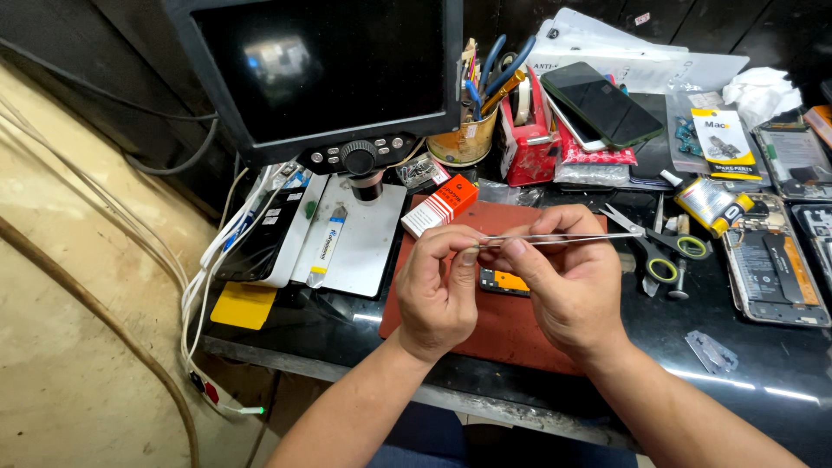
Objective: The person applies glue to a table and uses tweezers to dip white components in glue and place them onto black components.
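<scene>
Black and cluttered, the worktop [763, 381] carries a red mat [520, 325] near its front edge. Above that mat, your right hand [568, 282] pinches slim metal tweezers [563, 237], held level. Your left hand [438, 290] closes finger and thumb on their tip. Scissors [659, 247] lie at the mat's right edge, an orange-and-white box [440, 205] at its back-left corner.
</scene>
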